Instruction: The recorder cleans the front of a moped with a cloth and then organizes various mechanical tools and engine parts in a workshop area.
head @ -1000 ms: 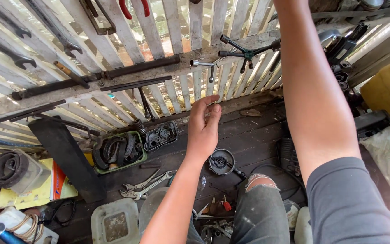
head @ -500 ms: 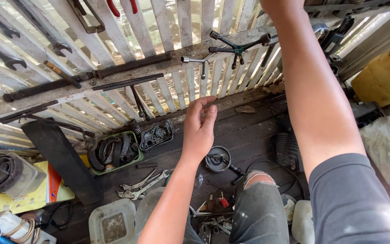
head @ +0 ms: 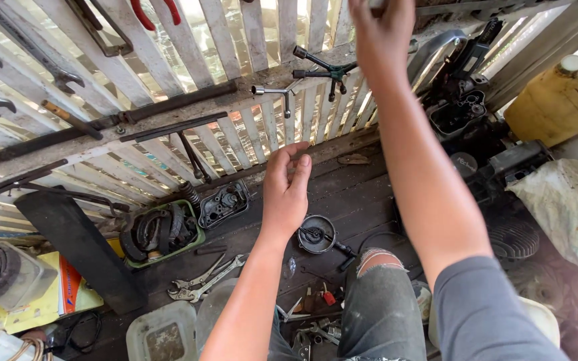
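Our right hand point(head: 381, 40) is raised to the top of the white slat fence point(head: 168, 127), its fingers cut off so we cannot tell their grip, nearest the cross wrench point(head: 329, 69) hanging just left-below it, arms splayed across the slats, while our left hand point(head: 287, 188) hovers open lower down.

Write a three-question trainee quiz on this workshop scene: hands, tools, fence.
1. True or false: the left hand grips a wrench.
2. Which tool hangs on the white slatted fence nearest the right hand? A) four-way cross wrench B) hammer C) saw
3. What colour is the jug at far right?

Key
1. False: its fingers are curled on nothing that shows.
2. A
3. Yellow
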